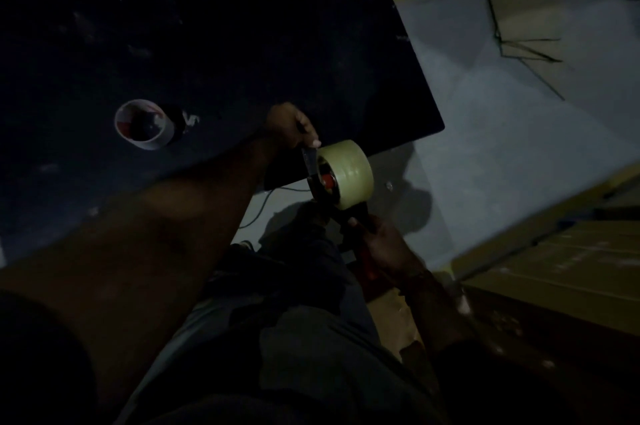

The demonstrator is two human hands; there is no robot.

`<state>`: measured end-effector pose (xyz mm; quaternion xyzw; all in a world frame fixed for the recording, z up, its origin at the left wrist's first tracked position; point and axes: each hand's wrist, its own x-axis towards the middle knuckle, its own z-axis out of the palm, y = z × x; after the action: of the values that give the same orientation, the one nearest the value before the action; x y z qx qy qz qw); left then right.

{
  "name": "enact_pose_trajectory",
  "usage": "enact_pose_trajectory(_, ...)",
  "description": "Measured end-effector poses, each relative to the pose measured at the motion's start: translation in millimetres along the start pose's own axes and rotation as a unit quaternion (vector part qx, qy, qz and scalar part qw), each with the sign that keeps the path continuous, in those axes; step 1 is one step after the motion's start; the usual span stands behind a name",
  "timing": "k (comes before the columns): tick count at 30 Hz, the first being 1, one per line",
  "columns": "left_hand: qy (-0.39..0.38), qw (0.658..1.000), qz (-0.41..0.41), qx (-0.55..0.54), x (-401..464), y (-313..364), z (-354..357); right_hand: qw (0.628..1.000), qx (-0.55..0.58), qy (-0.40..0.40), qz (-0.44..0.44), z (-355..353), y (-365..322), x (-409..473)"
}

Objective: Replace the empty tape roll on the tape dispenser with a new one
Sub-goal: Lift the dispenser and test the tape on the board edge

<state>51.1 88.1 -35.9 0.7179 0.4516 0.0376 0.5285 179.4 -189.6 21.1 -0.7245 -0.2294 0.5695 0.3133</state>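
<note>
The full, pale yellowish roll of packing tape (348,175) sits on the red hub of the dark handheld tape dispenser (320,179), held just off the corner of the dark tabletop (207,44). The left hand (291,127) pinches the dispenser's upper frame above the roll; the right hand (382,243) is wrapped around its red handle below. The empty white cardboard core (144,128) lies on the tabletop, well apart from the roll.

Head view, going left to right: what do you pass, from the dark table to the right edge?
Empty tape core on the dark table → left hand → new tape roll on the dispenser → cardboard boxes.
</note>
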Motion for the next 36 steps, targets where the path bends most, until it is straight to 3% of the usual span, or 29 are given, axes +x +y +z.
enact_pose_trajectory(10,-0.002,0.996,0.013,0.084,7.6,-9.4,22.5,1.0,-0.015,0.02,0.018,2.8,23.7,14.3)
enact_pose_trajectory(17,0.067,0.975,0.095,0.191,-9.5,-14.2,31.9,0.999,-0.034,0.026,0.019,4.7,32.0,17.3)
enact_pose_trajectory(20,0.075,0.947,0.178,0.258,-28.5,-21.4,42.3,0.999,-0.032,0.035,0.018,2.8,37.6,17.1)
enact_pose_trajectory(26,0.038,0.876,0.255,0.408,-47.0,-46.3,30.9,0.999,-0.031,0.012,0.012,0.6,37.4,18.2)
enact_pose_trajectory(30,-0.019,0.829,0.204,0.52,-63.4,-54.3,24.5,0.999,-0.048,-0.003,0.008,-2.2,36.6,18.4)
enact_pose_trajectory(36,-0.054,0.805,0.136,0.575,-72.8,-37.9,27.2,0.998,-0.068,0.006,-0.004,-1.2,42.7,15.5)
